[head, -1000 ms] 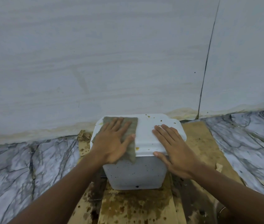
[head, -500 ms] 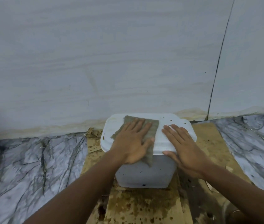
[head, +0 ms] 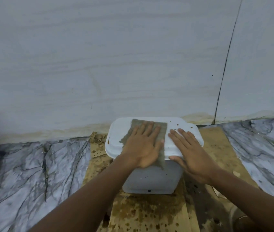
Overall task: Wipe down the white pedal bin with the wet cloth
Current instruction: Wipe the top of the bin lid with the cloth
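Note:
The white pedal bin [head: 151, 181] stands on stained board against the wall, its lid [head: 116, 138] shut. A grey-green wet cloth [head: 163, 130] lies across the middle of the lid, and its near end hangs over the front edge. My left hand [head: 143, 144] presses flat on the cloth with fingers spread. Just to its right, my right hand [head: 191, 153] rests flat on the bare lid, thumb over the front rim. Brown spots [head: 177, 124] mark the lid's far right corner, and dark specks dot the bin's front.
Brown, spotted boards [head: 149, 215] lie under and in front of the bin. Veined marble floor [head: 32, 173] spreads to the left and right. The pale wall [head: 133, 64] rises directly behind the bin, with a dark vertical joint [head: 225, 64] at the right.
My left hand has slid the cloth from the lid's left part towards the middle, closer to my right hand. The view has shifted, so the bin sits further right.

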